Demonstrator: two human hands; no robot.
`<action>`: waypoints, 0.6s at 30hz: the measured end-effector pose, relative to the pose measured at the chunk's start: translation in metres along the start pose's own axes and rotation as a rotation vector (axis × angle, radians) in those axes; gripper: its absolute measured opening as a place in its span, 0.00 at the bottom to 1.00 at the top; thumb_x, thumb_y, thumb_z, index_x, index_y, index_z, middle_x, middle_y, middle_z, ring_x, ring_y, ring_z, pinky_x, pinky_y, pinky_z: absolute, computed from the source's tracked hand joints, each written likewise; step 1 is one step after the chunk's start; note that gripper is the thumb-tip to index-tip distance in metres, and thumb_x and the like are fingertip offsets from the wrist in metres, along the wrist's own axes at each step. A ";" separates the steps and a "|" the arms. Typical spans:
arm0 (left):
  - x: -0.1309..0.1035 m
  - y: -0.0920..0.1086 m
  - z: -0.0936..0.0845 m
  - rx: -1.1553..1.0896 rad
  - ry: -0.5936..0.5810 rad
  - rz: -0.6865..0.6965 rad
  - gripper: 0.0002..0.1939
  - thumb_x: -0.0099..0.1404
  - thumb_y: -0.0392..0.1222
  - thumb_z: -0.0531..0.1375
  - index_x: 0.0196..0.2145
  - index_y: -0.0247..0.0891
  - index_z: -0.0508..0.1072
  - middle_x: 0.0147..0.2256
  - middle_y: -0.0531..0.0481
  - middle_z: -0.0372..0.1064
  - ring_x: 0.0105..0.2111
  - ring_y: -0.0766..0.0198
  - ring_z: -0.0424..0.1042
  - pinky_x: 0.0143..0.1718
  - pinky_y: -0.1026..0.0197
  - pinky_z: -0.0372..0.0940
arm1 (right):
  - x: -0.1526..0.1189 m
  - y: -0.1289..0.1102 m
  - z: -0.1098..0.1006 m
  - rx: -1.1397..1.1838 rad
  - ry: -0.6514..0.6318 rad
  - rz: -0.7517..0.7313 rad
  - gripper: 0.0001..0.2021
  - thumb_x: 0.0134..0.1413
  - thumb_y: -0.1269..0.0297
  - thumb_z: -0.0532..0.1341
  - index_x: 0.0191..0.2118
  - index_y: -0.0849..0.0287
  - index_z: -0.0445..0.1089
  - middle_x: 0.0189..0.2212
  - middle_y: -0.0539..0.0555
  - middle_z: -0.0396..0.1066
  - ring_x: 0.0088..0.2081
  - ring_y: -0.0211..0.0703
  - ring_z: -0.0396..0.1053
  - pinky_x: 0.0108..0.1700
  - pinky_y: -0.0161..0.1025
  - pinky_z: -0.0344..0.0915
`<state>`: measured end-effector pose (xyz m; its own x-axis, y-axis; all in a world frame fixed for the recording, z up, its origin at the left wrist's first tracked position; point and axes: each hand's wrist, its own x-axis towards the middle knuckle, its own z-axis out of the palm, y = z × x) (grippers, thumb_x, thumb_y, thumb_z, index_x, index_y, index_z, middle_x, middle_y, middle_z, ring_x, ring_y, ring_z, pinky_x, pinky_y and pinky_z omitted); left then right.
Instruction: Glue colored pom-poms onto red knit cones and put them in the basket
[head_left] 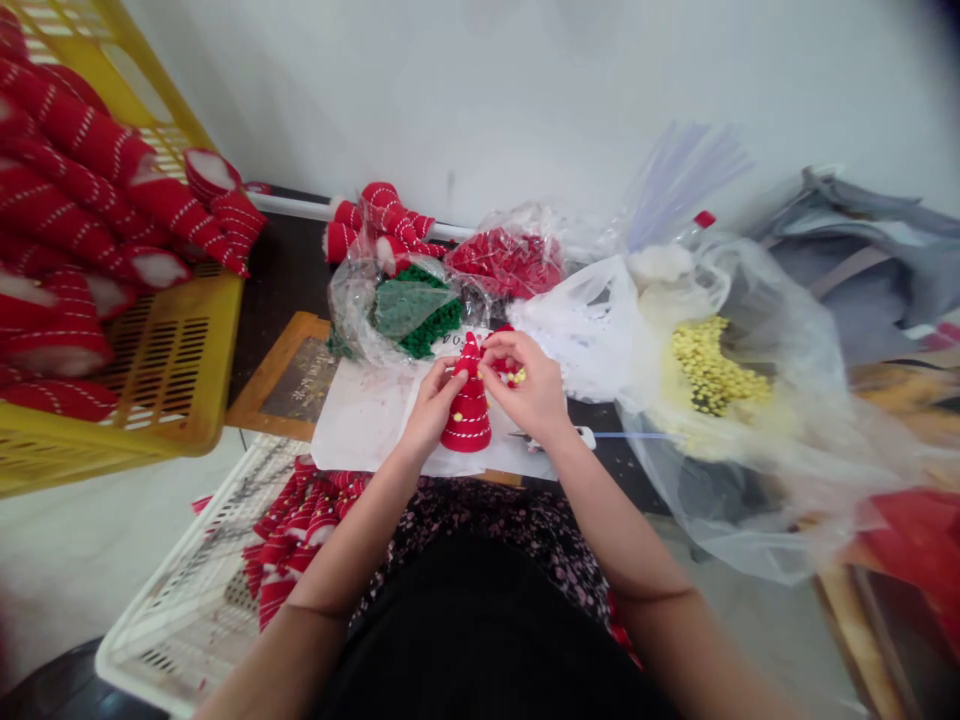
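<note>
A red fabric cone (466, 432) with white stitched lines stands upright on white paper (360, 425), a small yellow ball (457, 416) on its lower left front. My left hand (435, 402) is closed on the cone's upper left side, the thumb against its front. My right hand (529, 388) pinches at the cone's upper right side, with what looks like a tiny yellow ball at the fingertips. More yellow balls and red bits show partly behind that hand. A white glue gun (585, 437) with a long pale stick lies just right of my right wrist.
Clear bags hold green pieces (416, 310), red pieces (510, 262) and yellow balls (712, 368). A yellow crate (187, 400) of stuffed red cones stands left; a white basket (150, 620) with finished-looking cones sits below. Translucent sticks (675, 180) lean by the wall.
</note>
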<state>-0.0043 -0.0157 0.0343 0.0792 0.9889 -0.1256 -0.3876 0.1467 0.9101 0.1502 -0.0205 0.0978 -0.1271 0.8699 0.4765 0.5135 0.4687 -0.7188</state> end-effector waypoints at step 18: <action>0.000 0.000 0.002 0.032 -0.024 -0.004 0.21 0.60 0.54 0.73 0.45 0.43 0.75 0.34 0.52 0.78 0.33 0.59 0.77 0.37 0.60 0.69 | 0.005 0.001 -0.008 0.062 0.042 -0.079 0.12 0.63 0.67 0.63 0.51 0.51 0.69 0.39 0.52 0.77 0.42 0.48 0.75 0.49 0.47 0.72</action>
<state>-0.0029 -0.0161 0.0350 0.1026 0.9874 -0.1204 -0.3573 0.1495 0.9219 0.1572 -0.0167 0.1037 -0.1290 0.8234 0.5526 0.4493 0.5453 -0.7077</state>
